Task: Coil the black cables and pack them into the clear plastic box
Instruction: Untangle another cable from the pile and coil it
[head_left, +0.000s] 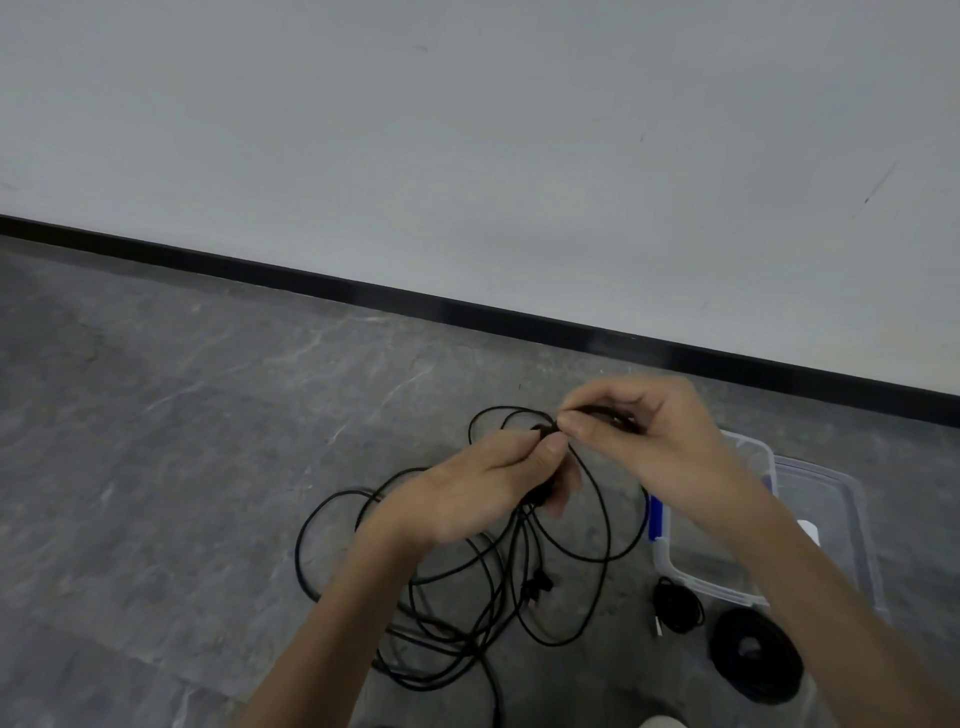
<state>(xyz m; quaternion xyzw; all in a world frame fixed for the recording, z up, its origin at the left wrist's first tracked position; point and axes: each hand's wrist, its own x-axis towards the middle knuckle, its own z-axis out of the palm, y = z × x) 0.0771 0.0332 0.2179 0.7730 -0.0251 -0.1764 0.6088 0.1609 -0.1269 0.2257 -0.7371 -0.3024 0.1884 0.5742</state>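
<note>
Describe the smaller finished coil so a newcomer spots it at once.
Find the clear plastic box at the right. Two coiled black cables lie beside its near edge. The small coil is the left one, far smaller than the large coil, with a pale plug tip poking out.

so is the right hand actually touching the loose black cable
Touching. The head view shows the right hand pinching a strand of the loose black cable between thumb and forefinger, with no gap.

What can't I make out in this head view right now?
Head view only:
1. Clear plastic box: contents, right forearm crosses it.
2. Tangled black cable: ends, bottom edge cuts it off.
3. Cable part pinched by left hand and right hand: fingers cover it.
</note>
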